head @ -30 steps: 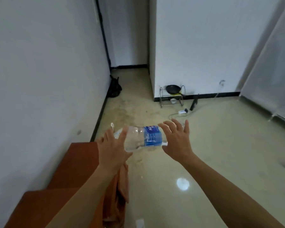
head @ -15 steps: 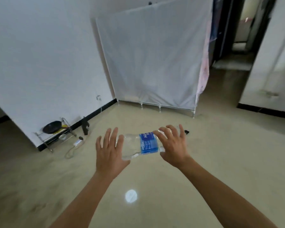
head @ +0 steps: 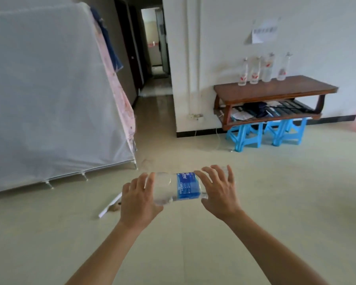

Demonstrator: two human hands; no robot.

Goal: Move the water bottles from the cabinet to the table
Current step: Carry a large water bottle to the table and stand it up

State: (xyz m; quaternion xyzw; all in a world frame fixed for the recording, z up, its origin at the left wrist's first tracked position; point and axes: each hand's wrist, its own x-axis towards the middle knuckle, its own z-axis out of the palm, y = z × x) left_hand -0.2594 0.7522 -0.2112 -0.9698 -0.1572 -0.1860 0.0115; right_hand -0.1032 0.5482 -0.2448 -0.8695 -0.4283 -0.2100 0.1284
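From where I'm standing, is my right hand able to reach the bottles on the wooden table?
Probably not yet. The right hand and left hand together hold the blue-labelled water bottle sideways, and open floor separates them from the wooden table where four bottles stand. Nothing blocks the way.

Tabletop [head: 280, 91]: dark brown wood, against the white wall, carrying four upright clear bottles [head: 263, 68] with red labels in a row along its back edge. Lower shelf [head: 296, 115]: slatted, holding papers and a dark item with a cable. Floor [head: 275, 202]: pale and glossy, bearing blue plastic stools [head: 263, 134] beneath the shelf and a white strip [head: 109, 206] lying flat.
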